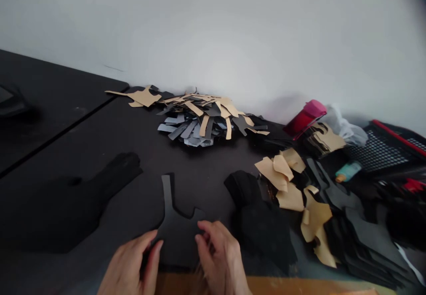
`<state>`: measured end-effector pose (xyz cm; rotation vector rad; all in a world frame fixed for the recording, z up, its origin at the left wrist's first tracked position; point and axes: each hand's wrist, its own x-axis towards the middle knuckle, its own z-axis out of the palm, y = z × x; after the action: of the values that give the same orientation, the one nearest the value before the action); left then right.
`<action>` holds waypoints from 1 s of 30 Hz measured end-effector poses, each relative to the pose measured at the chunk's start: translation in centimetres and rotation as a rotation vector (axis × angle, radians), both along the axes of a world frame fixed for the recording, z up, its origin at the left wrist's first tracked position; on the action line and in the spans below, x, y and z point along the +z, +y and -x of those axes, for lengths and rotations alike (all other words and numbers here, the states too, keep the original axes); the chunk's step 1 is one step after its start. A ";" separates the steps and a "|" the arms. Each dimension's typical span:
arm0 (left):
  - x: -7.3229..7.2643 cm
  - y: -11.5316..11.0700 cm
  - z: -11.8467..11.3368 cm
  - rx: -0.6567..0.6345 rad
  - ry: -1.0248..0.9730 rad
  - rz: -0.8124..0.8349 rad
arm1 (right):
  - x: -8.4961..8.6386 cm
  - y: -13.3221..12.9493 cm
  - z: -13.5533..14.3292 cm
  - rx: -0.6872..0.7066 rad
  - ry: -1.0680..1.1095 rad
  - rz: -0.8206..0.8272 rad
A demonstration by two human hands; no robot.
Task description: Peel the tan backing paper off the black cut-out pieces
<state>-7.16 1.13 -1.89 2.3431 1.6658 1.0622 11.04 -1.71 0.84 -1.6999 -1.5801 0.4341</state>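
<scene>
A dark grey flat cut-out piece (179, 237) with a narrow strip at its top left lies low over the table's front edge. Its left edge is pinched between the thumb and fingers of my left hand (133, 259). On the right edge, the thumb and fingertips of my right hand (221, 255) close on it too. Just right of that hand is a stack of black fabric-like pieces (262, 228). A larger black piece (73, 206) lies to the left of my left hand, blurred. The material of the grey piece is uncertain.
At the wall is a heap of tan and grey strips (203, 117). Crumpled tan scraps (289, 188) and stacked grey cut-outs (372, 241) lie right. Behind them are a pink container (306, 117), a black mesh basket (382, 148) and a small teal bottle (349, 171).
</scene>
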 end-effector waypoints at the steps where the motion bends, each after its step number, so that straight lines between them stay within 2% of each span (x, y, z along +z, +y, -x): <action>1: 0.0 0.0 0.0 -0.001 0.007 -0.007 | -0.1 0.0 0.0 -0.001 0.002 0.008; 18: 1.6 -0.4 -1.0 0.042 0.043 0.000 | 0.5 0.3 0.0 0.014 -0.037 0.058; 22: 2.2 -0.7 -1.4 0.061 0.045 0.048 | 1.0 0.6 -0.1 0.011 -0.080 0.065; 30: 2.3 -1.1 -1.9 0.060 0.005 0.096 | 1.7 1.3 -0.6 0.079 -0.176 0.199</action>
<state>-5.28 -0.01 0.41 2.2524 1.7578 0.9626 11.66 -0.43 2.52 -1.8733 -1.7858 0.5074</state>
